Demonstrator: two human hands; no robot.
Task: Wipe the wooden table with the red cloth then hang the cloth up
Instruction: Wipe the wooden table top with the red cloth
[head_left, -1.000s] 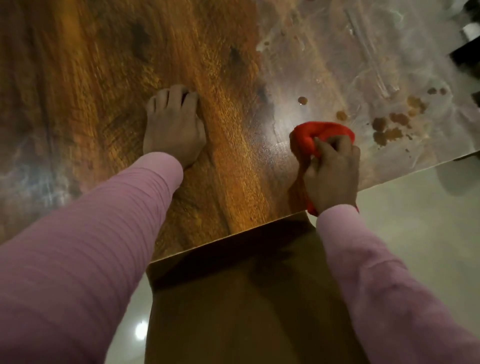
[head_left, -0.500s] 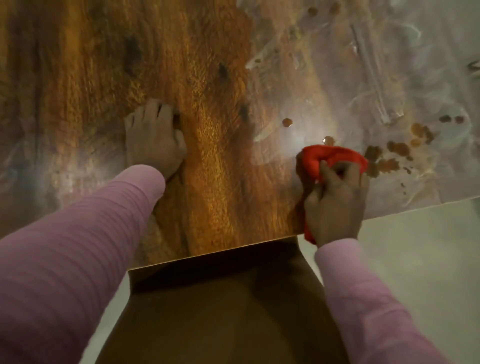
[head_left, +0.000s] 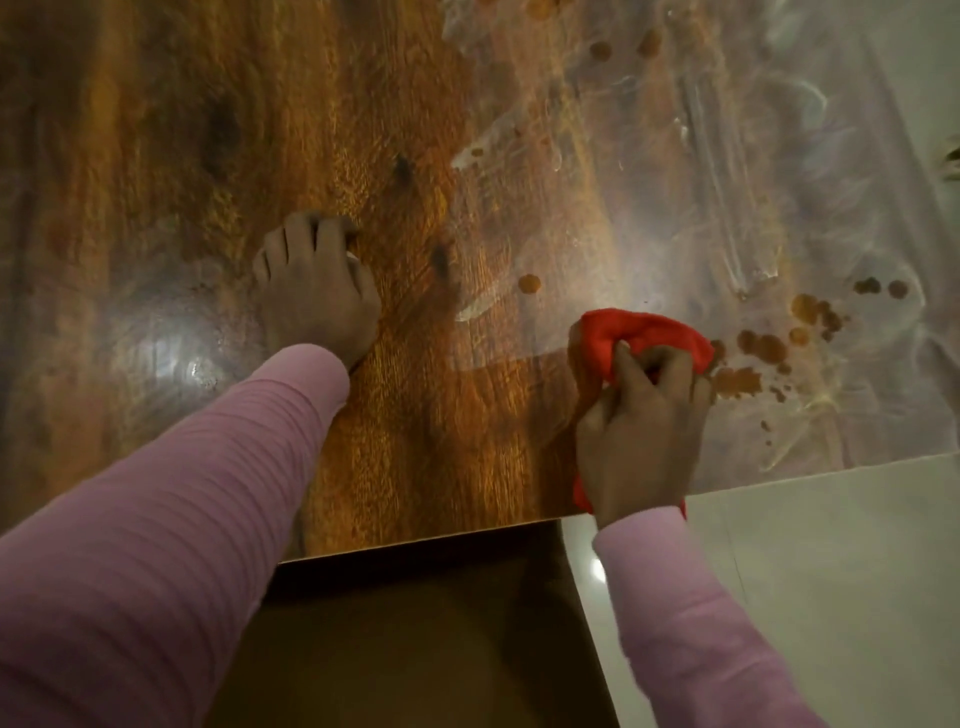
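Spots of brown liquid (head_left: 763, 351) dot the right side of the wooden counter (head_left: 260, 130), close to its near edge. A single brown spot (head_left: 530, 283) sits farther left, and a few more lie at the far end. Pale streaky smears (head_left: 727, 171) cover the glossy surface around them. The red cloth (head_left: 644, 332) lies bunched on the counter just left of the nearest cluster of spots. Its right edge touches or almost touches them; I cannot tell which. The right hand (head_left: 641, 447) grips the wad from the near side, thumb and fingers curled into its folds, and a bit of red shows under the wrist at the counter's edge. The left hand (head_left: 317, 291) rests well apart to the left, palm down on the bare wood, fingers close together and holding nothing. Both arms wear pink ribbed sleeves (head_left: 156, 545). Below the near edge a dark brown panel (head_left: 415, 649) drops away, and pale floor (head_left: 831, 597) shows to the right.
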